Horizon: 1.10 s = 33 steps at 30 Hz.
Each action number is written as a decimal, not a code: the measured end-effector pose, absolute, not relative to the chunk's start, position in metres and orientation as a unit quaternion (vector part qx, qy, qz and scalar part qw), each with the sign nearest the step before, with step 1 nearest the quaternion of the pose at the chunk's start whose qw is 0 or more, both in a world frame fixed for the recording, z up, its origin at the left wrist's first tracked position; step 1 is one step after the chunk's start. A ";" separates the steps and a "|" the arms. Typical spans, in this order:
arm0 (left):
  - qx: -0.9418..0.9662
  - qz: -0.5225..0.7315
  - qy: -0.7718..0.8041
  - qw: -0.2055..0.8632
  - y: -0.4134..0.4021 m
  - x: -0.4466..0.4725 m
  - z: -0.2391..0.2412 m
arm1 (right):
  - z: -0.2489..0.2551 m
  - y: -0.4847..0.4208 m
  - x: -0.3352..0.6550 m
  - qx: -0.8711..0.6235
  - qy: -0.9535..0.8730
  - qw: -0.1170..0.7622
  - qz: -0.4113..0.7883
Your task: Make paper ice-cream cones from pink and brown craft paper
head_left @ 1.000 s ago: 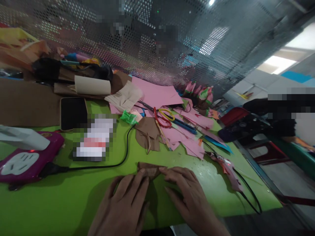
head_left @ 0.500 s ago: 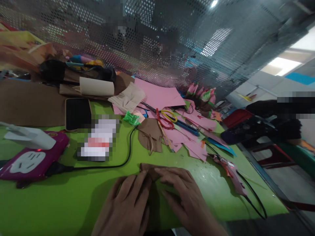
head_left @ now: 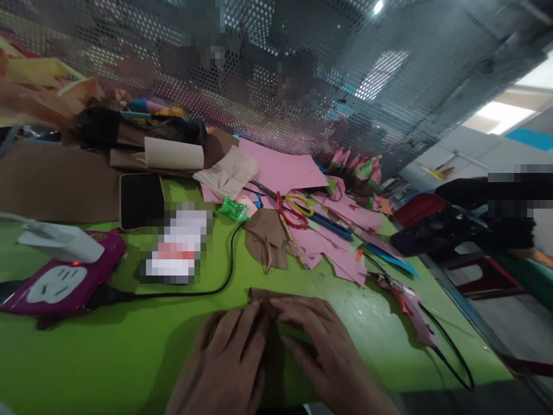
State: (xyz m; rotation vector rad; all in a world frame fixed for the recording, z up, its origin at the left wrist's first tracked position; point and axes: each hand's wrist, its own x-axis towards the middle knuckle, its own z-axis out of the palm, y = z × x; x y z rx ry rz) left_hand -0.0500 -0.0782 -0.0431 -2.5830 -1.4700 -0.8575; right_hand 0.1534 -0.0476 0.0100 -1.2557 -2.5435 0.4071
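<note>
At the near edge of the green table (head_left: pixel 129 357), a small piece of brown paper (head_left: pixel 273 308) with a folded-looking top edge lies beneath my fingers. My left hand (head_left: pixel 228 351) presses on its left side, fingers bent and close together. From the other side my right hand (head_left: pixel 322 343) holds it down, fingertips on the upper edge, thumb a little apart underneath. Much of the paper is covered by my hands. Just beyond it lie brown paper cutouts (head_left: pixel 265 239). To the right of my right hand rests a pink glue gun (head_left: pixel 412 311) with a lit red light.
Scissors (head_left: pixel 296 208) with red and yellow handles lie on pink paper scraps (head_left: pixel 349 265). A dark phone (head_left: pixel 141 202) and a blurred bright rectangle (head_left: pixel 177 245) are at left. A purple power strip (head_left: pixel 82 276) feeds a black cord (head_left: pixel 181 295). Behind stands a perforated metal panel (head_left: pixel 276 75).
The whole view has shifted slightly, so things appear a little further right. My hands keep nearly the same hold on the brown paper.
</note>
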 end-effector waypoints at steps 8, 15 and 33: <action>-0.831 -0.278 -0.482 0.027 -0.077 -0.051 -0.044 | 0.009 -0.044 0.158 -0.443 -0.871 0.170 0.132; -0.838 -0.266 -0.476 0.039 -0.076 -0.053 -0.044 | 0.008 -0.043 0.172 -0.457 -0.869 0.154 0.112; -0.840 -0.275 -0.464 0.058 -0.078 -0.055 -0.049 | 0.007 -0.046 0.190 -0.489 -0.852 0.175 0.065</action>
